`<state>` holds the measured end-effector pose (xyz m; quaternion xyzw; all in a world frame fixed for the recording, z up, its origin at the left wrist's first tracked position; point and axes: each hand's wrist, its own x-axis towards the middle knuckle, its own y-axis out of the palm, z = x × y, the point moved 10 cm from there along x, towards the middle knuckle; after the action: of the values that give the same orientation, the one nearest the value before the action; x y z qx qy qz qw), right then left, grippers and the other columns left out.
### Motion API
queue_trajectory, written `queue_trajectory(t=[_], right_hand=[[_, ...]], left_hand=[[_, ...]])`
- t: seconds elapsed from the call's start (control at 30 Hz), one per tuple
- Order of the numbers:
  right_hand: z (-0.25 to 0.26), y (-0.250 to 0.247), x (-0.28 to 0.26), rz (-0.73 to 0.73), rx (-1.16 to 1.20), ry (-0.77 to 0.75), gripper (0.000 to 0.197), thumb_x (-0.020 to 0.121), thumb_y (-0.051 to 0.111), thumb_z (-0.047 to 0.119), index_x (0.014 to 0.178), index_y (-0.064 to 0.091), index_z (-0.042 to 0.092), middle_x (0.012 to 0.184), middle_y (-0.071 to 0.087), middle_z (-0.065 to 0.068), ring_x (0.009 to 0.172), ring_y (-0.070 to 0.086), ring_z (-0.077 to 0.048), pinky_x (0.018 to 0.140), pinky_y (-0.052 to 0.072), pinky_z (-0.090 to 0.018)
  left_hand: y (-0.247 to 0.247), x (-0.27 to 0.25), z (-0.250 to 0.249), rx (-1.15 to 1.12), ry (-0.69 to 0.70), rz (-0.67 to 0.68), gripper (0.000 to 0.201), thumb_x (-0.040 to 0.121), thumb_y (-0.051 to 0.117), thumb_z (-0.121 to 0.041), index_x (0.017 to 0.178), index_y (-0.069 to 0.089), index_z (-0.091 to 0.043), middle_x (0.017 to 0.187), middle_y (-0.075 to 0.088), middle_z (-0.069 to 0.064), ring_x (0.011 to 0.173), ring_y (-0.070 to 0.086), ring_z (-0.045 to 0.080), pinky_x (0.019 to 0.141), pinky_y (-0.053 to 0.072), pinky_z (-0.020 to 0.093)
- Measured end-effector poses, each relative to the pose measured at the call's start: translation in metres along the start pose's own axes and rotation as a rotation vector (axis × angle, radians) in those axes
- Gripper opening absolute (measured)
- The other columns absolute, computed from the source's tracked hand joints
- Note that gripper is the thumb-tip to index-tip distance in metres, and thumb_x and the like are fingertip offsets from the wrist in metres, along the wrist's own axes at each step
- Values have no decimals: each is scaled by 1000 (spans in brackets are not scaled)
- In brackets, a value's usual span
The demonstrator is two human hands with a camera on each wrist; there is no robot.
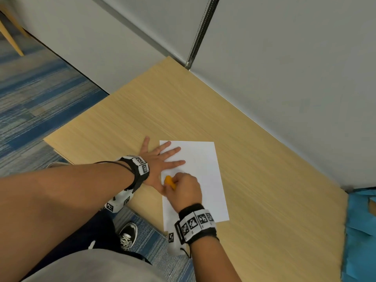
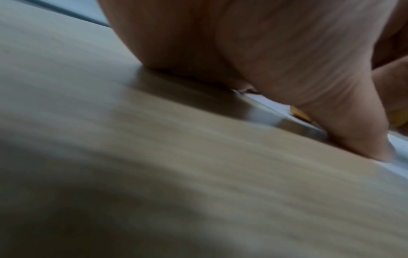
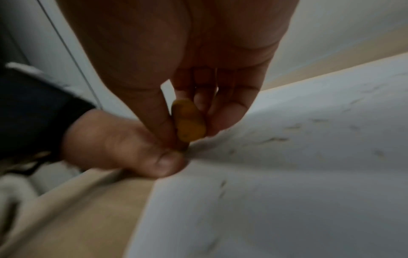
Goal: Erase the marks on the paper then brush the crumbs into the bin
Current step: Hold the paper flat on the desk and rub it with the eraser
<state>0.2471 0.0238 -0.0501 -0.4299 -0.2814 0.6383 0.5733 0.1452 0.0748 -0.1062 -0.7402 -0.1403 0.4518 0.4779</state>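
A white sheet of paper [image 1: 203, 174] lies on the wooden table [image 1: 162, 110]. My left hand [image 1: 160, 159] lies flat with spread straight fingers, pressing the sheet's left edge down. My right hand [image 1: 183, 190] pinches an orange eraser [image 1: 170, 181] between thumb and fingers, its tip down on the paper near the left edge, right beside my left thumb. In the right wrist view the eraser [image 3: 187, 124] touches the paper [image 3: 287, 174], which carries faint grey marks and small dark crumbs [image 3: 273, 139]. The left wrist view shows my left hand [image 2: 264, 61] on the table by the paper's edge [image 2: 271, 106].
A grey partition wall [image 1: 284, 78] runs along the table's far side. Something blue and crumpled, like a bag or liner [image 1: 360, 231], sits off the table's right end. Blue carpet [image 1: 40, 98] lies to the left. My shoe [image 1: 128, 235] shows below the near edge.
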Motion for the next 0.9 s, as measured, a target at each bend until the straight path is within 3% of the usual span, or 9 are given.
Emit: queue_trajectory(t=[0.13, 0.3, 0.47, 0.57, 0.63, 0.77, 0.83, 0.9], right_hand=[[-31, -26, 13, -137, 102, 154, 33, 91, 61, 40, 71, 65, 14, 63, 64, 4, 60, 59, -14, 62, 52, -29], [2, -4, 3, 13, 0, -16, 33, 90, 60, 40, 71, 64, 14, 64, 63, 3, 60, 59, -14, 58, 50, -30], [-39, -33, 14, -142, 92, 174, 33, 91, 61, 39, 70, 63, 14, 61, 61, 2, 59, 58, -15, 62, 55, -33], [-8, -5, 4, -19, 60, 33, 33, 90, 60, 39, 68, 63, 13, 61, 61, 2, 58, 58, -15, 58, 53, -33], [-6, 0, -2, 24, 69, 16, 35, 89, 61, 42, 68, 64, 15, 60, 62, 3, 58, 59, -13, 56, 52, -32], [-47, -29, 9, -132, 139, 203, 29, 90, 64, 40, 72, 65, 17, 64, 63, 5, 62, 60, -12, 61, 49, -27], [-39, -25, 8, -119, 138, 161, 30, 91, 63, 39, 71, 64, 15, 64, 63, 3, 62, 60, -14, 61, 50, -28], [-20, -6, -2, -10, 100, 57, 32, 89, 62, 40, 70, 64, 15, 62, 62, 3, 60, 60, -14, 58, 52, -30]], left_hand=[[1, 0, 0, -19, 6, 5, 122, 59, 46, -105, 149, -27, -64, 160, -44, -15, 149, -41, 23, 101, -23, 80], [0, 0, 0, -11, 5, 4, 123, 59, 46, -105, 150, -26, -62, 160, -44, -15, 149, -41, 24, 101, -23, 81], [2, 0, 0, -17, 2, 7, 123, 59, 46, -105, 148, -28, -63, 159, -45, -16, 150, -40, 23, 101, -22, 81], [1, 0, 1, -13, 1, 3, 123, 58, 45, -105, 149, -27, -63, 160, -44, -15, 150, -40, 23, 102, -22, 81], [1, 1, 1, -6, 1, -4, 124, 57, 44, -106, 149, -27, -62, 160, -44, -15, 150, -40, 24, 101, -22, 81], [3, 0, 0, -6, 3, 11, 123, 59, 45, -106, 148, -28, -62, 160, -45, -15, 150, -40, 24, 101, -22, 81], [2, 0, 1, -6, 2, 7, 124, 59, 44, -106, 148, -29, -62, 159, -45, -15, 150, -40, 24, 101, -21, 81], [1, 0, 1, -9, 3, -1, 124, 57, 43, -107, 149, -27, -62, 160, -44, -15, 150, -40, 24, 101, -21, 81]])
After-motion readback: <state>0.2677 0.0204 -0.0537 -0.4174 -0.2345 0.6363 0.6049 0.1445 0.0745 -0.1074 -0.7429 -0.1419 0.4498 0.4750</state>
